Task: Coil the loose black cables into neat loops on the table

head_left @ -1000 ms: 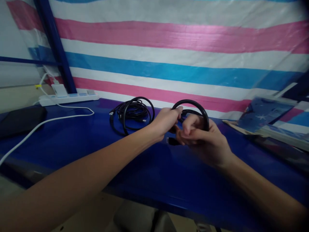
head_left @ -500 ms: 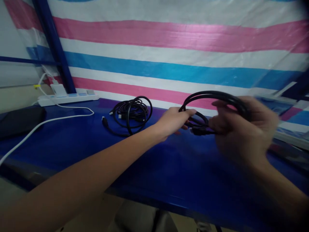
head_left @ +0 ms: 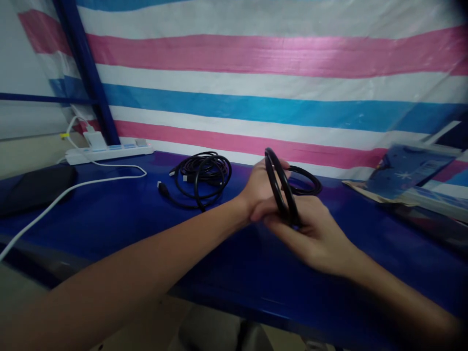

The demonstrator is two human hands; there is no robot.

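A looped black cable [head_left: 277, 183] stands on edge between my hands, its strands running from the fingers of my right hand up over my left. My right hand [head_left: 314, 229] is closed round the lower part of the loop, thumb toward my left wrist. Behind the loop my left hand [head_left: 258, 183] grips the cable's far side, its fingertips partly hidden. Just beyond my hands a coiled black cable [head_left: 309, 181] lies on the blue desk. To the left rests a tangled pile of black cables [head_left: 204, 170] with several plugs showing.
A white power strip [head_left: 109, 153] with a charger and white cord [head_left: 84, 184] lies at the back left. Beside it is a flat black case [head_left: 38, 190]. At the right are a blue package [head_left: 405, 168] and a dark flat object [head_left: 427, 224]. A striped sheet [head_left: 237, 107] hangs behind.
My right hand has swung left and down toward my left hand, carrying the cable loop, which now stands more upright. My left hand has turned and tilted up.
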